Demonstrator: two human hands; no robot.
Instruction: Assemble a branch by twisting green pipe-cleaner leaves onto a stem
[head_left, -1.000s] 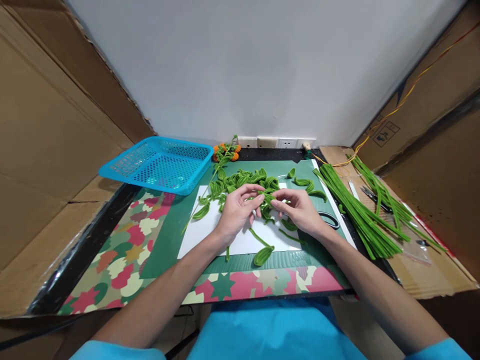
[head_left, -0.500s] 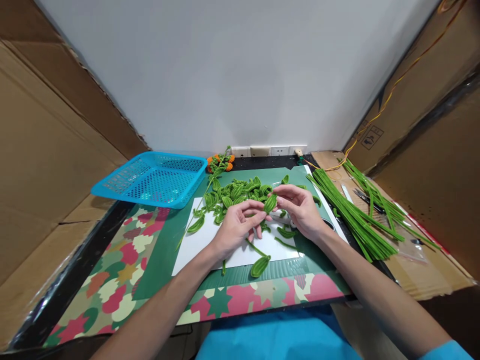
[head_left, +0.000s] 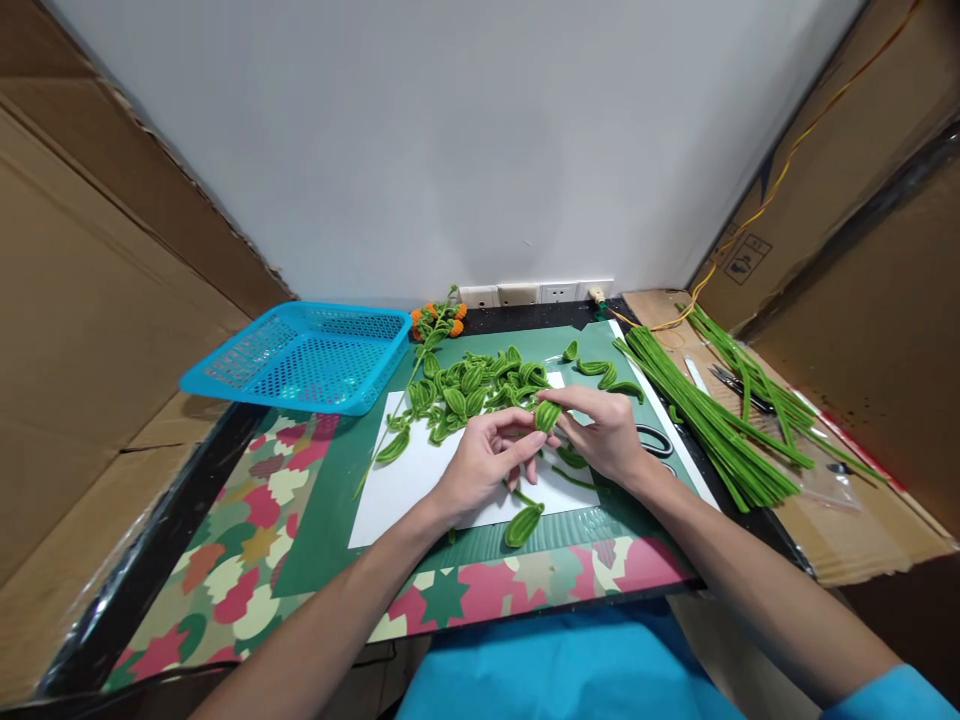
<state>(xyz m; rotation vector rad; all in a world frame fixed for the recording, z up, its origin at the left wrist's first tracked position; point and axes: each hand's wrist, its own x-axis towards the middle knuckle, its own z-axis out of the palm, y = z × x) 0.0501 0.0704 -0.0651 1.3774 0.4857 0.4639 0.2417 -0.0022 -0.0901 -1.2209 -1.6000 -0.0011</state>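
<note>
Between the fingertips of both hands is a green leaf [head_left: 547, 415] that looks bent from fuzzy pipe cleaner. My left hand [head_left: 495, 452] pinches it from the left and below, while my right hand [head_left: 602, 428] grips its right side. Below my left hand a stemmed green leaf [head_left: 523, 524] hangs over the near edge of the white paper [head_left: 405, 490]; whether its stem reaches my fingers I cannot tell. Behind the hands lies a pile of similar green leaves [head_left: 470, 380]. Scissors [head_left: 654, 441] lie partly hidden beside my right wrist.
A blue plastic basket [head_left: 300, 365] stands at the back left, beside a stem with orange flowers [head_left: 450, 320]. On the right lie a bundle of green pipe cleaners [head_left: 705, 420] and dark pliers [head_left: 739, 387]. Cardboard walls [head_left: 112, 230] flank the table; sockets [head_left: 559, 293] line the back.
Both hands have moved slightly down and right with the leaf, which now looks more curled. The right hand has drawn back, showing the scissors handles and more leaves behind it.
</note>
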